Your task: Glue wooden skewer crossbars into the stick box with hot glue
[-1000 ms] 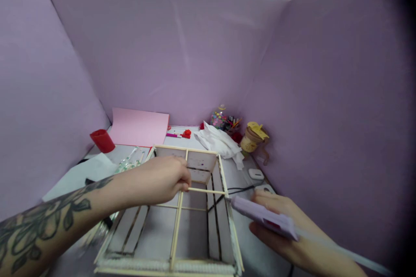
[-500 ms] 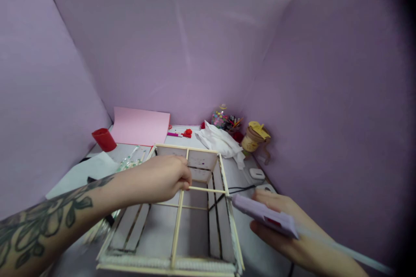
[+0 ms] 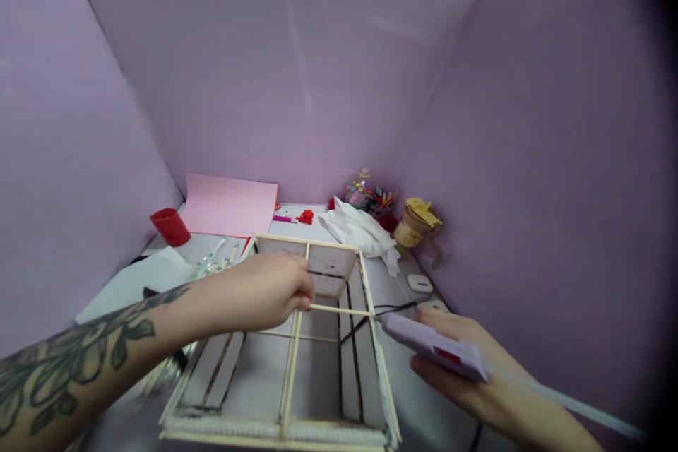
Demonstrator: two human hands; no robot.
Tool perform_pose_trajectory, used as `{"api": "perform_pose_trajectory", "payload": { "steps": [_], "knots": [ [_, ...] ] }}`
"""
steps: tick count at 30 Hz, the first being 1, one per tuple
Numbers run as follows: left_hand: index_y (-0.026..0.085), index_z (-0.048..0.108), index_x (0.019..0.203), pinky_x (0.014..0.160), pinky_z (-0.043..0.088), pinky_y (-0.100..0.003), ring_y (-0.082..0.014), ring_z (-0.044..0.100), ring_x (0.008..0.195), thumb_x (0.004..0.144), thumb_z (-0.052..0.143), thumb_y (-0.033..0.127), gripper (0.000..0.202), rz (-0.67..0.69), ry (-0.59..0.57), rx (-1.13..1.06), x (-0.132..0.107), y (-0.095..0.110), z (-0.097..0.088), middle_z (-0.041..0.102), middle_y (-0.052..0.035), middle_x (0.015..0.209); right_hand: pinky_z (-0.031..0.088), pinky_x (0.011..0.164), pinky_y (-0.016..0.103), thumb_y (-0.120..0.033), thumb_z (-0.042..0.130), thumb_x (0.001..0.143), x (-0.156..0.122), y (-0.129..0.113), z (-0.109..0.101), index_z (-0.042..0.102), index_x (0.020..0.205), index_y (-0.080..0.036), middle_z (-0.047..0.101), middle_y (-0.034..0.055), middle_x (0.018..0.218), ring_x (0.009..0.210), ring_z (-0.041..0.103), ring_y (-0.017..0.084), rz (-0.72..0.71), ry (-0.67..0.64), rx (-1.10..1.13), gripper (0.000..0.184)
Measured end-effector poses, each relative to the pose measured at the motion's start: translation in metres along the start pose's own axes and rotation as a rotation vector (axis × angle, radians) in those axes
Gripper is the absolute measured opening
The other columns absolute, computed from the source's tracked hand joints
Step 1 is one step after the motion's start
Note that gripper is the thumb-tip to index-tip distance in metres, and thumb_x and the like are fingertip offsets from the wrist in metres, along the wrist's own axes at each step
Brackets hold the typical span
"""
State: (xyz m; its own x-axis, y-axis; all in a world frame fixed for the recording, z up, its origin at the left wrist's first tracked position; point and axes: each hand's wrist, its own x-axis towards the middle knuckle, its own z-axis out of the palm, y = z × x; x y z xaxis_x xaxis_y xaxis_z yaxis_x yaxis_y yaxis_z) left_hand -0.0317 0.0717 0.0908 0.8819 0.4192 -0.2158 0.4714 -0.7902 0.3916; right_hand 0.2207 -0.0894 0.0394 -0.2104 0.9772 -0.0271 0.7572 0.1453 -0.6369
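Observation:
In front of me stands a box-like frame (image 3: 389, 388) with pale sides and thin wooden sticks across its open top. My left hand (image 3: 286, 282) reaches over it, fingers pinched on a thin wooden stick (image 3: 339, 309) where it meets the lengthwise stick (image 3: 292, 374). The pinched stick runs right to the frame's edge. My right hand (image 3: 450, 346) is wrapped round a lilac glue gun (image 3: 431, 345), with a clear glue stick (image 3: 577, 406) trailing from its back. The gun's nozzle is at the right edge, by the stick's end; whether it touches cannot be made out.
Behind the frame lie pink paper (image 3: 230, 205), crumpled white tissue (image 3: 360, 229), a jar of coloured beads (image 3: 359, 191) and a yellow-lidded cup (image 3: 418, 222). A red sleeve-like object (image 3: 170, 226) and a white sheet (image 3: 135, 282) are at left. A white case (image 3: 419, 283) sits right.
Little differs. The view has shifted slightly, and both hands keep their places, the glue gun's nozzle staying by the frame's right edge.

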Motion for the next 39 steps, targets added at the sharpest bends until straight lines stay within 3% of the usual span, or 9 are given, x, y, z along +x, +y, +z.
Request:
{"api": "perform_pose_trajectory", "payload": {
  "steps": [6,13,28,39],
  "knots": [
    [0.020,0.071,0.080,0.070,0.042,-0.026,-0.0158,0.058,0.078,0.083,0.050,0.017,0.022,0.001,0.002,0.003,0.000,-0.001,0.000,0.065,-0.0035,0.088,0.038,0.058,0.027,-0.029,0.049,0.084,0.001,-0.007,-0.001,0.039,0.069,-0.022,0.051,-0.0002,0.072,0.062,0.049,0.014,0.007,-0.034,0.040,0.020],
    [0.021,0.071,0.083,0.071,0.041,-0.027,-0.0162,0.058,0.079,0.084,0.050,0.019,0.022,-0.030,-0.010,0.003,0.000,0.000,0.000,0.065,-0.0035,0.089,0.036,0.056,0.027,-0.028,0.048,0.083,0.013,0.000,-0.002,0.037,0.065,-0.022,0.050,-0.0005,0.068,0.060,0.048,0.015,0.003,0.027,-0.002,0.022],
    [0.020,0.069,0.077,0.067,0.040,-0.026,-0.0143,0.056,0.073,0.084,0.049,0.017,0.021,-0.031,-0.025,-0.002,-0.001,0.004,-0.003,0.064,-0.0027,0.088,0.037,0.057,0.027,-0.032,0.051,0.078,0.002,-0.003,-0.002,0.038,0.065,-0.022,0.050,0.0001,0.069,0.061,0.048,0.015,0.086,-0.054,0.100,0.021],
    [0.020,0.071,0.080,0.068,0.040,-0.026,-0.0144,0.058,0.075,0.083,0.050,0.015,0.022,-0.032,-0.021,-0.003,0.000,0.002,-0.002,0.065,-0.0027,0.089,0.037,0.057,0.028,-0.032,0.052,0.079,0.005,0.002,-0.005,0.039,0.064,-0.022,0.050,0.0008,0.068,0.060,0.047,0.016,0.069,-0.026,0.094,0.022]
  ]
}}
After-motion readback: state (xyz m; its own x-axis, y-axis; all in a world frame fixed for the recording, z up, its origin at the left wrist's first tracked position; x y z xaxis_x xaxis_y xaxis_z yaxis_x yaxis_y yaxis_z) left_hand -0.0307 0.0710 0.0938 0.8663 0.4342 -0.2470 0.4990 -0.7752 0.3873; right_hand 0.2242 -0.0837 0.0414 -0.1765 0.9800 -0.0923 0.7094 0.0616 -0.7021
